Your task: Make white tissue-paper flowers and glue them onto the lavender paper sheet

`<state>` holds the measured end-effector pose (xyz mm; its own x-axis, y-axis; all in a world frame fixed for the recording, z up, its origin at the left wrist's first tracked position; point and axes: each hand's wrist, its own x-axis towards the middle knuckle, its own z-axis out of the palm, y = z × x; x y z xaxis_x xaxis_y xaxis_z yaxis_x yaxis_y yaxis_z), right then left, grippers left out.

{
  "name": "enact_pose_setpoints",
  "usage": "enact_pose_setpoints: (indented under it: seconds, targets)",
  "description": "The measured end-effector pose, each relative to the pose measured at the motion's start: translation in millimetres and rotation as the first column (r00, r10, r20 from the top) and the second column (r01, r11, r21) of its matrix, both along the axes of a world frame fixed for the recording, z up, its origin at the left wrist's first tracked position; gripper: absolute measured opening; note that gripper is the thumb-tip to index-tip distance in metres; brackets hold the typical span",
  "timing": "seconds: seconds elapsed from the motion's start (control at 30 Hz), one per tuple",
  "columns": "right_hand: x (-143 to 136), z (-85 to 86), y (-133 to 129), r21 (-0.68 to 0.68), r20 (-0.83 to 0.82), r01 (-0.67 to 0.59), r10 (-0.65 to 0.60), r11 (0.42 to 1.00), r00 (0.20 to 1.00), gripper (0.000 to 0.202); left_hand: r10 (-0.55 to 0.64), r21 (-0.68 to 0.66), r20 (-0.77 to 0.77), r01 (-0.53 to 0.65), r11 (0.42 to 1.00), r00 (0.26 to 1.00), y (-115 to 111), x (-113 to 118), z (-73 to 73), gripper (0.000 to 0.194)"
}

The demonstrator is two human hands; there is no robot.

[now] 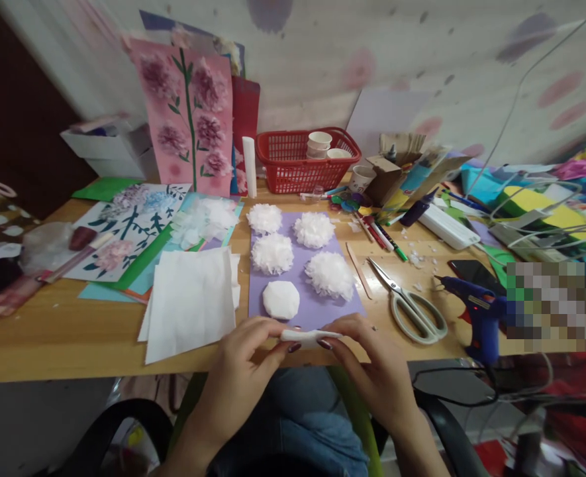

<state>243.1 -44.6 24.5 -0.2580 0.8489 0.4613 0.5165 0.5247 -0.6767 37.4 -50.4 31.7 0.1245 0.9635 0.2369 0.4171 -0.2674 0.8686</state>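
Both my left hand (255,351) and my right hand (359,351) pinch the ends of a folded white paper piece (308,336) at the table's front edge. Just beyond it, a purple sheet (293,265) bears several fluffy white paper flowers (271,254) and, at its near left, a flat white cut piece (281,300) with angled edges. Left of the purple sheet rests a stack of white paper (191,298). Scissors (412,308) lie closed to the right, beside a wooden stick (359,269).
A blue glue gun (479,308) with its cord is at the right, near a dark phone (476,276). Behind stand a red basket (305,162) with paper cups and a pink flower picture (188,116). Markers (382,232) and paper scraps lie right of centre.
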Motion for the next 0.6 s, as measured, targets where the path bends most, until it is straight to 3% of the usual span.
enact_pose_setpoints:
  seconds: [0.13, 0.27, 0.6]
  targets:
    - [-0.3, -10.0, -2.0, -0.055, 0.119, -0.015, 0.021, 0.998, 0.993, 0.008, -0.023, 0.105, -0.120, 0.036, 0.994, 0.993, -1.3, -2.9, -7.8, 0.025]
    - [-0.2, -14.5, -4.4, -0.076, 0.112, -0.031, 0.039, 0.997, 0.993, 0.009, -0.008, 0.304, -0.204, 0.071, 0.950, 0.979, -3.8, -3.0, -9.2, 0.043]
    - [-0.2, -14.0, -9.3, -0.120, 0.085, -0.015, 0.025, 0.993, 0.996, 0.009, 0.093, 0.498, -0.376, 0.116, 0.860, 0.922, -5.4, -3.1, -7.6, 0.039]
